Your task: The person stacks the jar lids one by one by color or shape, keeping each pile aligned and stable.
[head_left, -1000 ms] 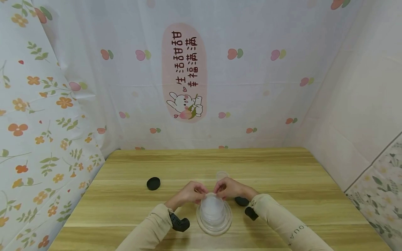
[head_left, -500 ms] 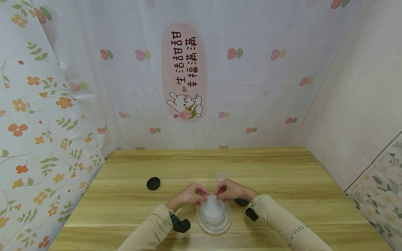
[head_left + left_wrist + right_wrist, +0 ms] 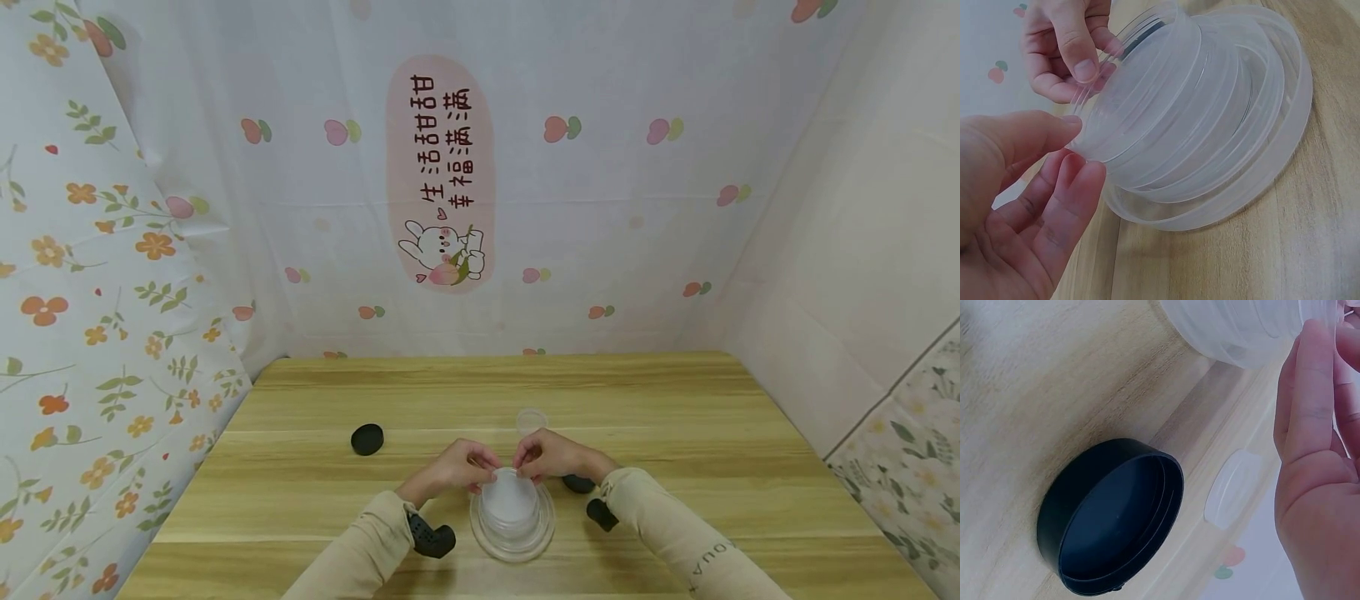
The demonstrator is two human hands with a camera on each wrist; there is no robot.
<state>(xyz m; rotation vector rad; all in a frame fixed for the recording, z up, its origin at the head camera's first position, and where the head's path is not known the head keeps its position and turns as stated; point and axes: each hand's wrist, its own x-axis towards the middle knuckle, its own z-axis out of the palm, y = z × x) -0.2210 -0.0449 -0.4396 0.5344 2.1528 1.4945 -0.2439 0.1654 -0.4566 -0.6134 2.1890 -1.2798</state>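
A stack of clear plastic lids point(image 3: 512, 533), widest at the bottom and narrower toward the top, sits before me on the table. My left hand point(image 3: 459, 464) pinches the far left rim of the uppermost clear lid point(image 3: 1141, 100) between thumb and fingers. On its far right rim, my right hand point(image 3: 553, 455) pinches the same lid. In the left wrist view the fingertips of both hands meet this rim side by side, and the wider lids lie beneath it. The right wrist view shows only the edge of the stack next to my right fingers point(image 3: 1315, 394).
A black lid point(image 3: 367, 439) lies on the wooden table point(image 3: 300, 517) to the left. Another black lid point(image 3: 1110, 519), hollow side showing, is beside my right wrist. Beyond my right hand lies a small clear lid point(image 3: 532, 419). A patterned cloth point(image 3: 600, 208) hangs behind the table.
Over the last second both hands have come slightly down and nearer with the top lid, closing it onto the stack. In the last half second they have hardly moved.
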